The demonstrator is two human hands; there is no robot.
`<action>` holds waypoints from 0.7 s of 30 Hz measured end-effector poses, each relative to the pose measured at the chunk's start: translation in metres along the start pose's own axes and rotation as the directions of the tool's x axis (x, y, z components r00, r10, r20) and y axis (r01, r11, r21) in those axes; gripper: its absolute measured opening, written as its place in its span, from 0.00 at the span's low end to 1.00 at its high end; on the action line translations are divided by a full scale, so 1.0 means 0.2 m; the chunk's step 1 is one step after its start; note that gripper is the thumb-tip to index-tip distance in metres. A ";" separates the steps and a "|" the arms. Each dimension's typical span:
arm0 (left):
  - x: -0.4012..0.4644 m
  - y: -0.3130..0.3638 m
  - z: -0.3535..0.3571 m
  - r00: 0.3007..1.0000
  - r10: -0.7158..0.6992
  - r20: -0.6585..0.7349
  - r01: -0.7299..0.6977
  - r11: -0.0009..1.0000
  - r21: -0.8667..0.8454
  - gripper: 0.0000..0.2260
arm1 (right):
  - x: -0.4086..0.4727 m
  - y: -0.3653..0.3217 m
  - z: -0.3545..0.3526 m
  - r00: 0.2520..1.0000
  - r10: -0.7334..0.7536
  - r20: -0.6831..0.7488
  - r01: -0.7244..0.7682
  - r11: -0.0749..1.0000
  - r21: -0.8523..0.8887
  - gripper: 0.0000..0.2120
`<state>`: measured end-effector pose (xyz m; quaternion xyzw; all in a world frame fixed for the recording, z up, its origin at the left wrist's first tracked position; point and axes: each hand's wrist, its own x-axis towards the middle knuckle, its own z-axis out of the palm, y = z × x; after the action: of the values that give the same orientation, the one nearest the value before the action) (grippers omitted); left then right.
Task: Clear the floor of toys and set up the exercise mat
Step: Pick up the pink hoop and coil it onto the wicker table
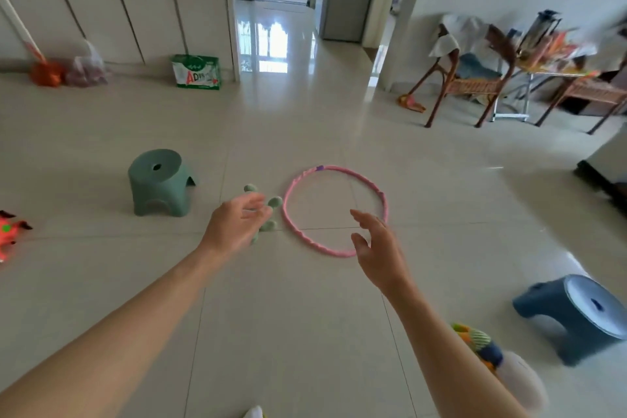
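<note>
A pink hoop (380,193) lies flat on the tiled floor in the middle of the view. Just left of it lies a pale green toy with rounded knobs (274,202), partly hidden behind my left hand (234,226). That hand hovers over the toy with fingers spread and holds nothing. My right hand (378,248) is open above the hoop's near rim, not touching it. An orange toy (8,234) lies at the far left edge. A colourful soft toy (478,343) lies beside my right forearm. No exercise mat is in view.
A green stool (159,183) stands left of the toys; a blue stool (576,316) lies tipped at the right. Wooden chairs (464,81) and a cluttered table stand at the back right. A green carton (196,72) and bags sit by the back cabinets.
</note>
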<state>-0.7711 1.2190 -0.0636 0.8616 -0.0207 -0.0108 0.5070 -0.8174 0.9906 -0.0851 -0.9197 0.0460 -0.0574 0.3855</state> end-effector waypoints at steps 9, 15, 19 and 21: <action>0.69 0.13 0.30 0.993 0.038 0.112 -0.047 0.996 0.080 0.15 | 0.55 0.24 -0.07 0.994 0.095 -0.063 -0.093 0.995 0.032 0.20; 1.16 0.20 0.62 0.995 0.019 0.097 -0.026 0.997 0.073 0.14 | 1.11 0.52 -0.14 0.996 0.083 -0.025 -0.083 0.997 0.004 0.20; 1.47 0.28 0.84 0.994 -0.047 0.101 0.039 0.996 0.076 0.15 | 1.47 0.71 -0.23 0.994 0.103 0.026 -0.103 0.995 0.001 0.20; 1.60 0.31 0.94 0.993 -0.078 0.090 0.071 0.995 0.076 0.16 | 1.61 0.78 -0.26 0.993 0.103 0.056 -0.103 0.995 -0.011 0.20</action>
<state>-0.4604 1.0097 -0.1003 0.8783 -0.0126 -0.0692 0.4729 -0.5132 0.8028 -0.1378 -0.9190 0.0826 -0.0111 0.3853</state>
